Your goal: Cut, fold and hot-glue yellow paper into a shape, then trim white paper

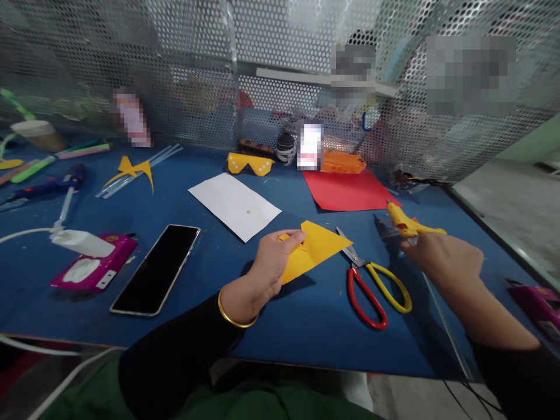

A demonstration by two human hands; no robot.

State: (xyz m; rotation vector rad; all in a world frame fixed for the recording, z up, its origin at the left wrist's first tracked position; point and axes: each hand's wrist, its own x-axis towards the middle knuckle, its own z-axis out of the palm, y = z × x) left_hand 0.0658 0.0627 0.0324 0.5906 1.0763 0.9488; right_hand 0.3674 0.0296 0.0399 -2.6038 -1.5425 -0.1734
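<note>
My left hand [272, 261] pinches a folded piece of yellow paper [321, 248] between thumb and fingers, above the middle of the blue table. At the right, my right hand [450, 259] is closed round a yellow glue gun [406, 221], whose nozzle points up and to the left. Scissors [357, 261] with one red and one yellow handle lie open between my hands. Behind the yellow paper rests a white sheet [236, 204], and a red sheet [345, 191] lies farther back on the right.
A black phone [156, 270] and a magenta box with a white plug [96, 265] lie at the left. Yellow paper glasses [249, 164] stand at the back, before a perforated metal screen [188, 70]. Another magenta box [538, 303] is at the right edge.
</note>
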